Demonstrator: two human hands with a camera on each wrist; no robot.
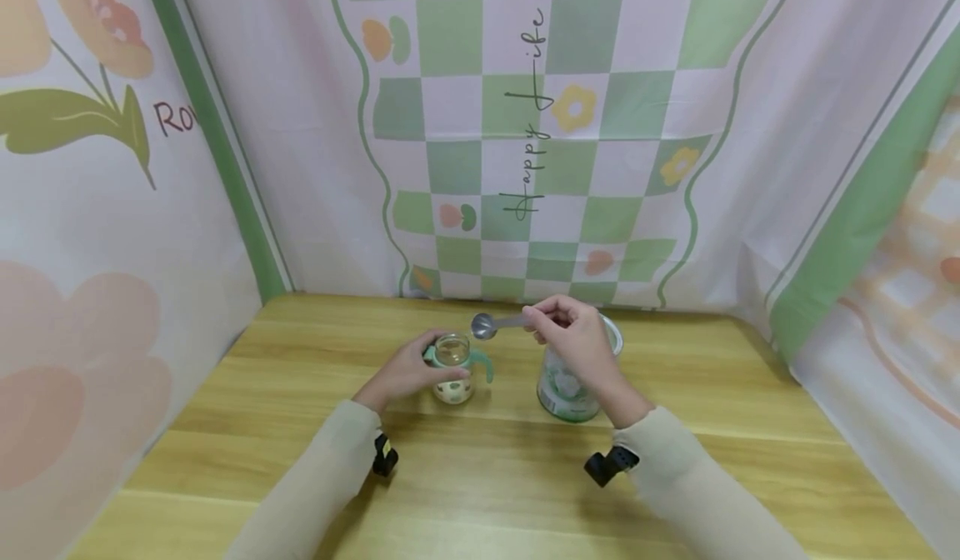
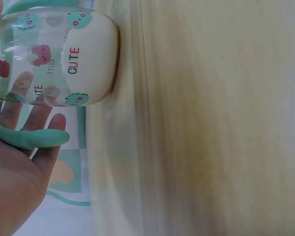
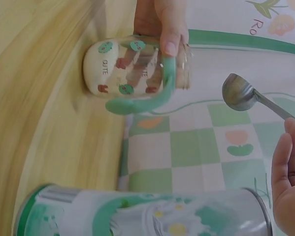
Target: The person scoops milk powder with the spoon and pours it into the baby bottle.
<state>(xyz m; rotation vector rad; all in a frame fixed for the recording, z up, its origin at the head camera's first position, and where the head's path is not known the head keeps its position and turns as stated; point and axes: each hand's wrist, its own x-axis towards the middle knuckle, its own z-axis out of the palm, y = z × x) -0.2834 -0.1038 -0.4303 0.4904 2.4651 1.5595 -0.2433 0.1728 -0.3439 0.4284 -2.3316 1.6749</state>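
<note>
My left hand (image 1: 407, 372) grips a clear baby bottle (image 1: 453, 388) round its upper part, thumb across the front. The bottle stands upright on the table, without a lid, and has mint-green handles (image 3: 137, 104). Small printed animals and the word CUTE cover its wall; whitish contents (image 2: 95, 59) fill the lower part. Between finger and thumb, my right hand (image 1: 576, 345) pinches the handle of a metal scoop (image 1: 483, 327). Its round bowl hangs above and to the right of the bottle's mouth. Below the right hand stands a green and white tin (image 1: 564, 387), its top partly hidden by that hand.
The wooden table (image 1: 480, 493) reaches back to a hanging cloth (image 1: 510, 168) with green and white checks. Printed curtains (image 1: 97, 293) close in the left and right sides. Each wrist wears a small black camera (image 1: 611, 465) near the sleeve cuff.
</note>
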